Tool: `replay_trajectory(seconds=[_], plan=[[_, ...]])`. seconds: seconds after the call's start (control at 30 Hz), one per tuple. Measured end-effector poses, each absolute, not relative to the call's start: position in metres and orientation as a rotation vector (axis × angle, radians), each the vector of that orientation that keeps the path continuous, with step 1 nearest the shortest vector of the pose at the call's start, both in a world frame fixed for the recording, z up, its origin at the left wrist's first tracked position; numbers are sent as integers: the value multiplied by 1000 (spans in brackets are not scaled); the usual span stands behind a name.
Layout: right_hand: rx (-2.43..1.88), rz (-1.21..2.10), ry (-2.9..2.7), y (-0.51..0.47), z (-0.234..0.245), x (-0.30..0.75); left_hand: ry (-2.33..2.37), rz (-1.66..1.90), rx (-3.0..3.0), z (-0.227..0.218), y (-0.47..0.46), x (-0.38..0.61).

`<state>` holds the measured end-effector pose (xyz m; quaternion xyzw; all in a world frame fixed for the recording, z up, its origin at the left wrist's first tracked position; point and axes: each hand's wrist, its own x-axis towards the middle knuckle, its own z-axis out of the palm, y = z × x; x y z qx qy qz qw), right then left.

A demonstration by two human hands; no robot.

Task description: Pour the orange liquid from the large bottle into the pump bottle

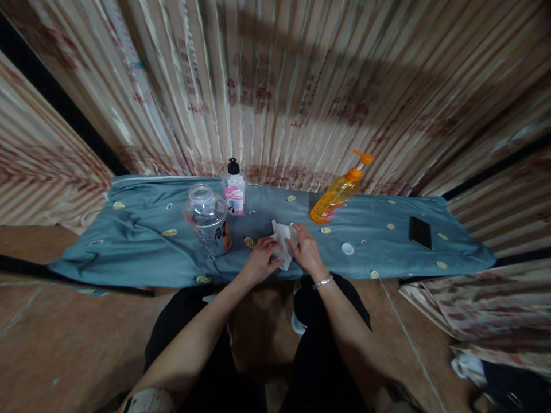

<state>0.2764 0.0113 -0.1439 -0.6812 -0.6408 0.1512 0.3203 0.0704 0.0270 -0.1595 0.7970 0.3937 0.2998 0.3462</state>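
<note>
A crumpled white tissue [284,238] lies near the front edge of the cloth-covered table, between my two hands. My left hand [260,261] has its fingers curled over the tissue's left side. From the right, my right hand [308,250] grips its other side with bent fingers; a silvery bracelet circles that wrist. Left of my hands stands a clear plastic jar [206,221] with no lid on its mouth. Behind it is a small bottle [235,195] with a black cap and pink label. An orange pump bottle [338,198] stands to the right, behind my right hand.
A round white lid [347,248] rests on the blue-green tablecloth [142,229] right of my hands. Farther right lies a black phone [420,232]. Pleated patterned curtains [267,86] hang close behind the table, and dark metal poles [495,166] run along its sides.
</note>
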Motion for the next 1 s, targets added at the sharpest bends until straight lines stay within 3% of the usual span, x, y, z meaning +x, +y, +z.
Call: replay_trajectory(seconds=[0.27,0.53,0.7,1.0], plan=[[-2097,312,-1971,32,-139,265,985,603,2273,-158,11,77],[-2241,207,-1857,16,-128,278,1085,706,2259,-160,30,68],[-1965,108,-1808,13,-136,275,1111,812,2227,-165,30,65],[-1403,523,-1655,129,-83,176,1148,1044,2142,-181,48,57]])
